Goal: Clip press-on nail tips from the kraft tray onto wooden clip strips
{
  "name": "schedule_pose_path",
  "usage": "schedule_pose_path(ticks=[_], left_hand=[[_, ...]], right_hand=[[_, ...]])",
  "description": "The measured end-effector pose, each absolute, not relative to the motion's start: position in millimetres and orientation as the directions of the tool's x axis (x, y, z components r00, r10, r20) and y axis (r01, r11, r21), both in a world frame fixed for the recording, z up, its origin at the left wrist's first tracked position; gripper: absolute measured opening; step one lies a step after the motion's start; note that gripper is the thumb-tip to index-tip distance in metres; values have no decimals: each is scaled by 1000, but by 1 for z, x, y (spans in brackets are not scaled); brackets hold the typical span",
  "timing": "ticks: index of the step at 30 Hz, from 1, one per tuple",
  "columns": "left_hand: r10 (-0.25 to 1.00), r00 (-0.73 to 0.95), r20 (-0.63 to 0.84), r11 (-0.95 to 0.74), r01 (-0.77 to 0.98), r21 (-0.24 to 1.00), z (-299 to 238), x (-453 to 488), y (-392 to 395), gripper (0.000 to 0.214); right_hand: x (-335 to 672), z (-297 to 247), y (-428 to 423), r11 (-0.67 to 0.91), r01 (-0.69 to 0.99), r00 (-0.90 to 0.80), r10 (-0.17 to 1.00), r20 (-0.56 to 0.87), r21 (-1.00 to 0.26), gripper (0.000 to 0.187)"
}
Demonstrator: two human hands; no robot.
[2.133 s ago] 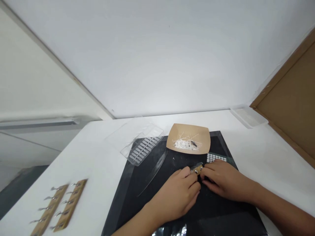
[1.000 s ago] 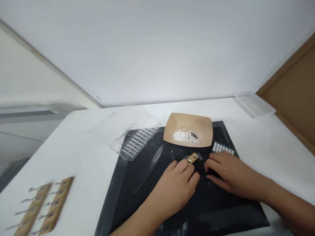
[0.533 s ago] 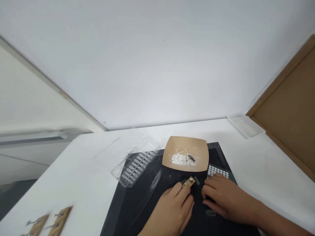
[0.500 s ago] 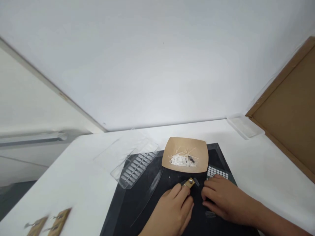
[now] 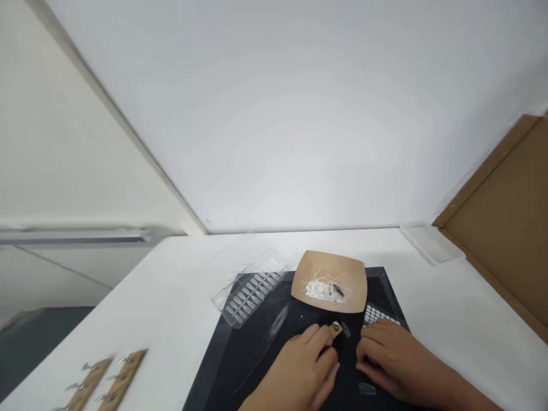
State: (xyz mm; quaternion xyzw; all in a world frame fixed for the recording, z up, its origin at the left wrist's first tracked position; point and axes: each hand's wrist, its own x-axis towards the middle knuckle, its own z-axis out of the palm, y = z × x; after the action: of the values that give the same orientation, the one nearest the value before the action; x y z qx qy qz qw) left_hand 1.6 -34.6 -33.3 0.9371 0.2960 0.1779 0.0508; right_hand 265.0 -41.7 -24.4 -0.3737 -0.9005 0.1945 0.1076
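My left hand (image 5: pixel 302 362) is closed around a small wooden strip (image 5: pixel 335 329) with a metal stud at its visible end; the rest is hidden by the fingers. A clear false nail tip (image 5: pixel 346 329) lies just beside that end on the black mat (image 5: pixel 261 365). My right hand (image 5: pixel 387 354) has its fingers curled together at the near edge of a sheet of white oval stickers (image 5: pixel 377 313). Whatever its fingertips hold, if anything, I cannot make out. Another clear nail tip (image 5: pixel 367 389) rests on the mat below the right hand.
A brown paper tray (image 5: pixel 362 274) with white scraps stands behind my hands. To its left lies a clear case of nail tips (image 5: pixel 248 298). Wooden strips with metal clips (image 5: pixel 122 381) are at the front left. A clear plastic tray (image 5: pixel 432 245) and a cardboard box (image 5: pixel 505 200) are at the right.
The view has shifted, so the table things appear lower and further right. Both hands keep nearly the same places on the mat, the left still gripping the wooden strip.
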Motion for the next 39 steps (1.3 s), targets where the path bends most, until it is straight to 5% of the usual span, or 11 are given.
schedule_pose_path(ticks=[13,28,39], left_hand=[[624,723,298,-769,500,397,-31,-1,-31,8],[593,752,290,-796,491,354,-30,0,-32,9],[529,822,212,-848,502,169,-25,5,-36,9]], right_hand=[[266,-30,-40,670,617,-715,696,61,-414,2],[264,-31,-33,655,613,-654,734,180,-443,2],[266,-29,-32,686,615,-685,709,166,-389,3]])
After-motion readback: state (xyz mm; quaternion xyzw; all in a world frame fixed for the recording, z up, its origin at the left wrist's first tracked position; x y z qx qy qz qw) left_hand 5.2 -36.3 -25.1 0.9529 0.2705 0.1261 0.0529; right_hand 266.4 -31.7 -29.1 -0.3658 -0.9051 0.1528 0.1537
